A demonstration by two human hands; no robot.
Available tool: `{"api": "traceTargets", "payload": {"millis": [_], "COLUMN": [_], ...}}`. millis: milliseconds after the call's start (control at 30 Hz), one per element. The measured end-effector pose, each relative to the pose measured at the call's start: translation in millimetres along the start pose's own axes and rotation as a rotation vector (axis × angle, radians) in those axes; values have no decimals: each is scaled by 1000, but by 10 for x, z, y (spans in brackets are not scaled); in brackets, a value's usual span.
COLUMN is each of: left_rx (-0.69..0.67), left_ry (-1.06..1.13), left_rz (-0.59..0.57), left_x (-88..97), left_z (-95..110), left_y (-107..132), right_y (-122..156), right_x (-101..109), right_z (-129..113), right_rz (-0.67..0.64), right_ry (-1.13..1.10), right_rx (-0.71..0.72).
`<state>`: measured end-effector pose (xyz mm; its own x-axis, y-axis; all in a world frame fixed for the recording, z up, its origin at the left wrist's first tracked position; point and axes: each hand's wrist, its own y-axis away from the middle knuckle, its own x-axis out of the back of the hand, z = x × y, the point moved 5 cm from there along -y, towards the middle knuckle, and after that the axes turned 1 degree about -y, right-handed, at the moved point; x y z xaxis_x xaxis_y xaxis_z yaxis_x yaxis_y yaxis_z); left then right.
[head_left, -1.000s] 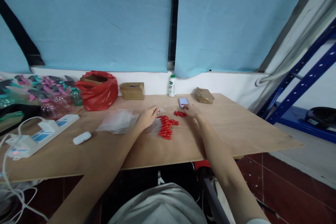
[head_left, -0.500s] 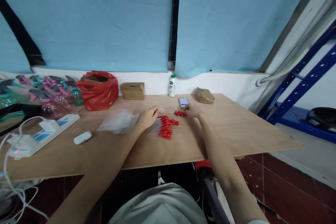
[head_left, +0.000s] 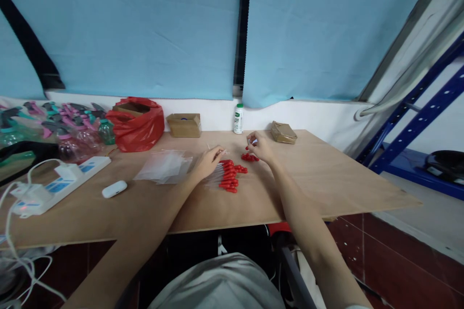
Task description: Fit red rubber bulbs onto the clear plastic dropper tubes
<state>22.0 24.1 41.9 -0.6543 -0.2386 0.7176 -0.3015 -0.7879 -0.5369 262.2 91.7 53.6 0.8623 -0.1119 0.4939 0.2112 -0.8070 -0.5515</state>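
Note:
My left hand (head_left: pixel 209 161) is closed in a pinch on a thin white stick (head_left: pixel 208 146), one end of which sticks up past the knuckles. My right hand (head_left: pixel 260 147) pinches a small red piece (head_left: pixel 247 148) just above a little pile of red pieces (head_left: pixel 250 157) on the table. Between and below the hands lies a row of red-ended sticks (head_left: pixel 228 176), their pale stems pointing left. Several white sticks near the left fingertips are too small to make out clearly. A phone beyond the right hand is mostly covered by it.
Clear plastic bags (head_left: pixel 163 166) lie left of the sticks on the wooden table (head_left: pixel 326 178). Behind stand a cardboard box (head_left: pixel 184 126), a white bottle (head_left: pixel 238 119) and a brown package (head_left: pixel 283 132). Farther left are a red bag (head_left: pixel 139 128), spray bottles, a power strip (head_left: pixel 61 187) and a white case (head_left: pixel 114 189).
My right hand has lifted from the red pile with a red piece between its fingertips and now covers most of the phone. My left hand has hardly moved.

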Motion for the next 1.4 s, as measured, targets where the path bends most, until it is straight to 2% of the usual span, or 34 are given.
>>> {"api": "traceTargets", "payload": {"millis": [167, 333, 400, 533, 667, 1000, 1233, 1400], "left_rx": [-9, -4, -9, -3, 0, -1, -27, -58], "left_ry": [39, 60, 79, 102, 131, 223, 181, 74], "left_rz": [1, 15, 38, 78, 70, 128, 124, 78], "left_x": [-21, 10, 35, 66, 56, -11, 17, 30], "left_z": [19, 48, 66, 77, 62, -149, -149, -109], "left_y": [-4, -7, -9, -20, -35, -83, -94, -88], "right_y": [71, 118, 121, 128, 144, 169, 168, 165], "right_x": [-262, -534, -582, -557, -512, -543, -565, -584], "right_z": [-302, -453, -475, -523, -545, -533, -532, -491], "right_rz": [-45, -134, -154, -133, -110, -104, -76, -74], "right_ry": [-50, -228, -223, -172, -179, -178, -179, -104], "right_rx": [183, 190, 180, 194, 182, 139, 133, 155]}}
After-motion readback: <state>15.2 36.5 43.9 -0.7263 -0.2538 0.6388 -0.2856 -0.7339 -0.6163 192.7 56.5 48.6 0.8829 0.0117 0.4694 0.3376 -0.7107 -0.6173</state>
